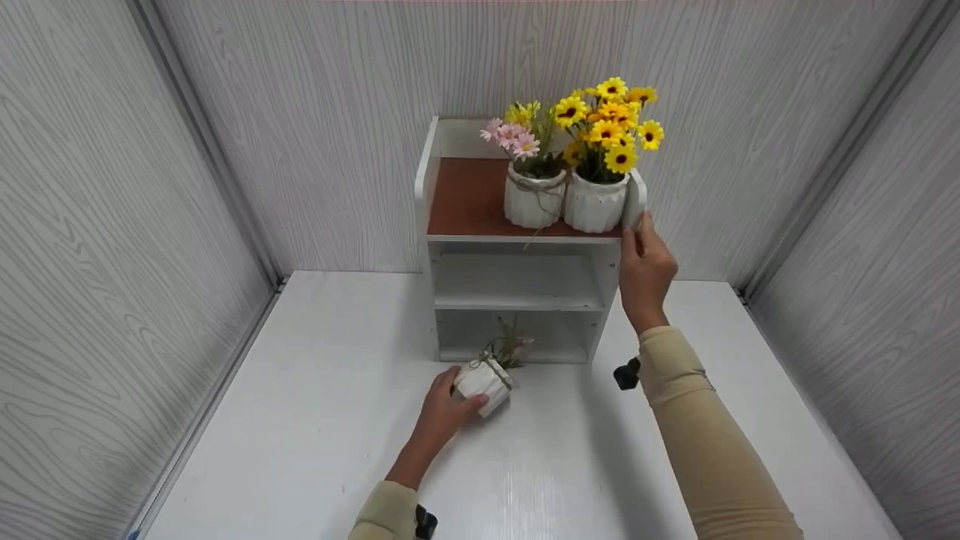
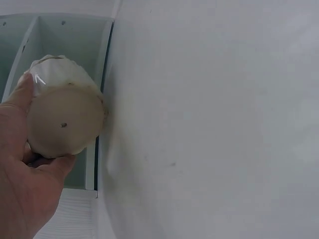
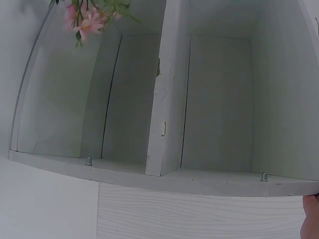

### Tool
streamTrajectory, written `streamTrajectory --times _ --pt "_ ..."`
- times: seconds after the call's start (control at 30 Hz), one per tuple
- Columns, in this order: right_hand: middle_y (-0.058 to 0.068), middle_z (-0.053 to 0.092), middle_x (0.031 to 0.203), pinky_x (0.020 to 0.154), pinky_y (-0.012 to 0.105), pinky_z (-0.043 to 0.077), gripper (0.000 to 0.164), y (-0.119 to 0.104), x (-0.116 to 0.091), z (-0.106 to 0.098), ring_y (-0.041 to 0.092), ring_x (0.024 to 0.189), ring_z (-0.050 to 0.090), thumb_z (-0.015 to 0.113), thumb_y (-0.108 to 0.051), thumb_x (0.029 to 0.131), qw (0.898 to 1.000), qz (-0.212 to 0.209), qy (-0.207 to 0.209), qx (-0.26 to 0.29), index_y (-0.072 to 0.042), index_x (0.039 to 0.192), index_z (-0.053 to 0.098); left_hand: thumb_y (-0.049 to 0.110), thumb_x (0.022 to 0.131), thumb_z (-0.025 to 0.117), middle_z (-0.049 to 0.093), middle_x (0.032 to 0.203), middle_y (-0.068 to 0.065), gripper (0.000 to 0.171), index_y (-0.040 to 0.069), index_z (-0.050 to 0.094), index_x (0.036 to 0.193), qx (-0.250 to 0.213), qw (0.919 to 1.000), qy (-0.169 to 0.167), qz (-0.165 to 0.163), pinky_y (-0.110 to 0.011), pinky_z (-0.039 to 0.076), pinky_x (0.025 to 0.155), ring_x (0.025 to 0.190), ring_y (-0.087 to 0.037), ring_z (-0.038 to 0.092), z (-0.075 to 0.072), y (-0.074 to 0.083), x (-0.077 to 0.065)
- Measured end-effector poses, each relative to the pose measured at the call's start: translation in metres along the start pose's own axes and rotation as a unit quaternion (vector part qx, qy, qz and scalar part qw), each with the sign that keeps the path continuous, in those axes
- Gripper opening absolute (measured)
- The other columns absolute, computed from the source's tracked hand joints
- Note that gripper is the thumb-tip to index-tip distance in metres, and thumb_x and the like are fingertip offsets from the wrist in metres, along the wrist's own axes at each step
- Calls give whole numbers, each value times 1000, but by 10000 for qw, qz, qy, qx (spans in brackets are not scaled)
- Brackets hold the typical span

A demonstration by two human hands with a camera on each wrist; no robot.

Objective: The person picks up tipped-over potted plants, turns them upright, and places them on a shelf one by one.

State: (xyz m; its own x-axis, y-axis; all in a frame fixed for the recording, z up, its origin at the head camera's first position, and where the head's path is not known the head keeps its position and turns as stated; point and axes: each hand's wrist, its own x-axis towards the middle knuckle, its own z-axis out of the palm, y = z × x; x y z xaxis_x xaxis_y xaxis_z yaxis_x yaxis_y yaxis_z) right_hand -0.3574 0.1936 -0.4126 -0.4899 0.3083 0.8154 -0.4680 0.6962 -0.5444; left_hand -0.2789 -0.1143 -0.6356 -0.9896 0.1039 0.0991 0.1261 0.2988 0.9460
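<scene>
My left hand [image 1: 442, 412] grips a white ribbed flowerpot [image 1: 484, 386] with twine round its rim. The pot is tilted, its plant [image 1: 510, 346] leaning towards the bottom compartment; in the left wrist view its flat base [image 2: 65, 122] faces the camera. Higher up, my right hand [image 1: 649, 274] holds the right side panel of a small white shelf unit [image 1: 517, 304] near its top, thumb and fingers at the edge. The right wrist view shows only a bit of that hand [image 3: 310, 216] and pink flowers [image 3: 87, 22] at upper left.
On the unit's brown top [image 1: 469, 195] stand a pot with pink and yellow flowers [image 1: 535, 199] and a pot of yellow flowers [image 1: 596, 202]. The unit stands on a white table [image 1: 337, 420] enclosed by wood-grain panels [image 1: 352, 135].
</scene>
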Motion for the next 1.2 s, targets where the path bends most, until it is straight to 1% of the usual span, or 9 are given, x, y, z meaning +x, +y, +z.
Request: streamTrajectory --times 0.17,0.33,0.5,0.77,1.03,1.2 --pt "21 71 110 83 40 54 43 0 -1 0 27 100 68 61 -17 102 10000 25 -37 45 -2 142 56 54 83 77 38 157 -18 97 2 36 154 29 10000 45 -60 -54 36 115 142 -33 41 -4 -2 -3" --pt "19 71 110 82 39 54 44 -1 -1 -1 25 99 69 61 -18 102 9999 109 -66 45 -3 143 55 53 82 79 39 156 -20 97 1 38 153 147 9998 79 -66 -56 37 113 141 -36 42 -8 -4 -4" --pt "18 72 112 84 40 55 44 -1 1 -2 23 101 69 61 -18 102 9998 150 16 112 -4 143 56 53 80 81 40 156 -20 99 2 38 153 317 9994 7 -169 -56 37 113 140 -36 43 -13 -1 -5" --pt "20 71 108 83 41 54 43 0 -1 -1 26 98 69 61 -16 102 9999 97 -24 35 -2 142 56 54 79 81 41 156 -17 98 6 40 154 629 9975 -22 -305 -55 37 114 142 -36 42 -17 -3 -8" --pt "19 72 111 83 41 54 43 1 -2 -2 25 99 69 61 -17 102 9998 147 -73 143 -5 143 55 54 80 80 46 153 -18 92 7 45 151 908 9957 85 -177 -56 40 110 138 -37 45 -21 -4 -13" --pt "18 72 110 83 40 53 44 1 -1 -1 24 98 68 61 -17 102 9998 147 -81 139 -6 143 55 51 81 81 47 151 -17 87 7 48 149 770 9970 124 -3 -56 40 110 137 -36 46 -24 -8 -16"
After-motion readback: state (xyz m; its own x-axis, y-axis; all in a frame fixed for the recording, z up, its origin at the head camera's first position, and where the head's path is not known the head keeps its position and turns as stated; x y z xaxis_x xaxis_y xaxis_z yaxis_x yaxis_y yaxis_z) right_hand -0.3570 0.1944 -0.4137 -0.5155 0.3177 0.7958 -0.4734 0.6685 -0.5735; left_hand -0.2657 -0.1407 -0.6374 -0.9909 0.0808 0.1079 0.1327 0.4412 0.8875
